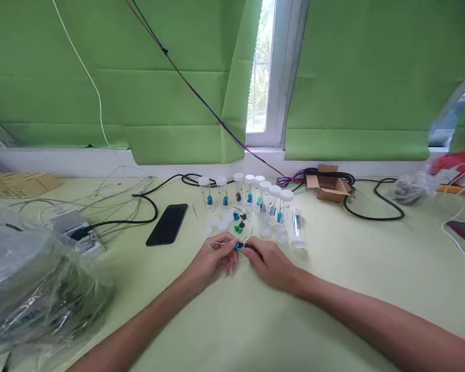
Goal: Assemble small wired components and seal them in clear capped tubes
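Head view: left hand (213, 258) and right hand (269, 262) pinched a small blue component (238, 246); its thin leads risked bending.

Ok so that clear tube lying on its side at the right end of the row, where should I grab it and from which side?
Grip the lying tube around the middle of its clear body, coming down from above with fingers on its left and right sides. It lies flat, its length running toward the window, and upright tubes crowd its left, so the open right side is probably the easier approach.
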### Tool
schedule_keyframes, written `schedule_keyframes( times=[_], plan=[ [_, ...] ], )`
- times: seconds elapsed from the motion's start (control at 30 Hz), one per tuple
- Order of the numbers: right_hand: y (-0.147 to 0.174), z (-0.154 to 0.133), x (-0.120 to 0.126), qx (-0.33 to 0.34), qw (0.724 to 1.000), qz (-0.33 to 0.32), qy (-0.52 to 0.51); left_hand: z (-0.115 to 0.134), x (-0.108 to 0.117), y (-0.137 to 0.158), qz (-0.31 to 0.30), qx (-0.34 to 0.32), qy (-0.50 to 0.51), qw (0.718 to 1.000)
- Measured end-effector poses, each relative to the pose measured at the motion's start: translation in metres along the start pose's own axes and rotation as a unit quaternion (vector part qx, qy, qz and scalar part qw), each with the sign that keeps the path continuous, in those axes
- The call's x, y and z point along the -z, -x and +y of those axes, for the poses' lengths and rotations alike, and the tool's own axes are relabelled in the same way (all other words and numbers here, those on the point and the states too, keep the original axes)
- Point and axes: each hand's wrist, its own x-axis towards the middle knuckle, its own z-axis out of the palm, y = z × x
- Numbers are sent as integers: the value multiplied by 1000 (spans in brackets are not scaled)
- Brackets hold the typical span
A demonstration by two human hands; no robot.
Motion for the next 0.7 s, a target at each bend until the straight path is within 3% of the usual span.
schedule_keyframes(
  times=[0.7],
  plan=[
    [3,-1,0,-8,998,20,-56,-3,4,-2,-12,-2,3,1000]
  ],
)
